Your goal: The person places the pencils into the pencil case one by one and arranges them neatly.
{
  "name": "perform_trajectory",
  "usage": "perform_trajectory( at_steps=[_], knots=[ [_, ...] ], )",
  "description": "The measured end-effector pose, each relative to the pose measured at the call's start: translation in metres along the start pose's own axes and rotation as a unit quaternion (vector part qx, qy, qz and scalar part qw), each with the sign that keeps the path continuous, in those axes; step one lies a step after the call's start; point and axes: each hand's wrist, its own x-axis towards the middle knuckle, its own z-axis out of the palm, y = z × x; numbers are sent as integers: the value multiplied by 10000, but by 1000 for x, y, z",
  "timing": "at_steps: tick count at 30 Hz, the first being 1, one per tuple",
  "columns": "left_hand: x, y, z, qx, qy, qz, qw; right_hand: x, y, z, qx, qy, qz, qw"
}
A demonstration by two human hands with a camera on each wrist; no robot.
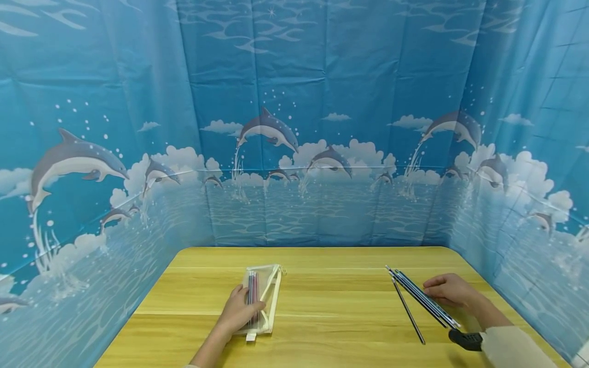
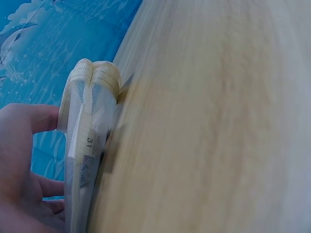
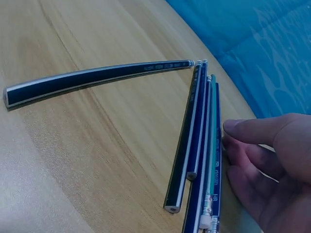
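Observation:
A pale mesh pencil case (image 1: 274,296) with a zip lies at the left of the table, several pencils (image 1: 253,286) showing inside. My left hand (image 1: 239,309) grips it, thumb across the pencils and fingers at its left side. In the left wrist view, thumb and fingers meet the side of the case (image 2: 80,145), and a small white tag hangs at its end. At the right, several dark pencils and a green one form a loose bundle (image 3: 194,141). Beside it, my right hand (image 1: 453,291) has loosely bent fingers, their tips right at the outermost pencil.
One dark pencil (image 1: 408,312) lies apart, angled away from the bundle. Around the wooden table (image 1: 331,301) hangs a blue curtain (image 1: 359,214) printed with dolphins. A black strap mount (image 1: 466,339) sits at my right wrist.

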Motion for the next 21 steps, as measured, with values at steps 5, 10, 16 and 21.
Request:
perform_trajectory(
  at_steps=[5,10,16,21],
  knots=[
    [-1,0,1,-14,-12,21,10000,-1,-3,6,-438,247,-95,9987],
    [-1,0,1,9,-1,21,10000,-1,-7,10,-954,421,-219,9943],
    [-2,1,0,-5,-17,-19,10000,3,-6,9,-1682,494,-364,9838],
    [-2,1,-1,27,-6,-2,10000,4,-5,6,-2118,529,-551,9743]
  ],
)
